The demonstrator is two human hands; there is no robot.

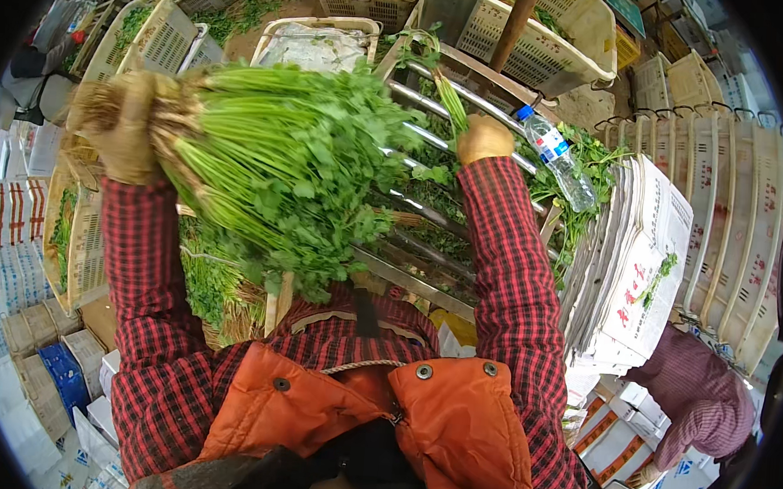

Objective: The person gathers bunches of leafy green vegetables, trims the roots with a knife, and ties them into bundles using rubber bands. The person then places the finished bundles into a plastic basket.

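Note:
My left hand, in a soiled glove, is closed round the root end of a large bunch of coriander. The bunch lies sideways in the air, its leaves pointing right, and is slightly blurred. My right hand is closed on a few coriander stems over a rack of metal bars. Their leafy end reaches up and away from the fist. Right of that hand, a clear water bottle with a blue cap lies tilted beside loose greens.
A thick stack of newspapers stands at the right of the rack. Plastic crates stand beyond it, and another crate is at the left. More coriander lies below the large bunch. Another person bends at the lower right.

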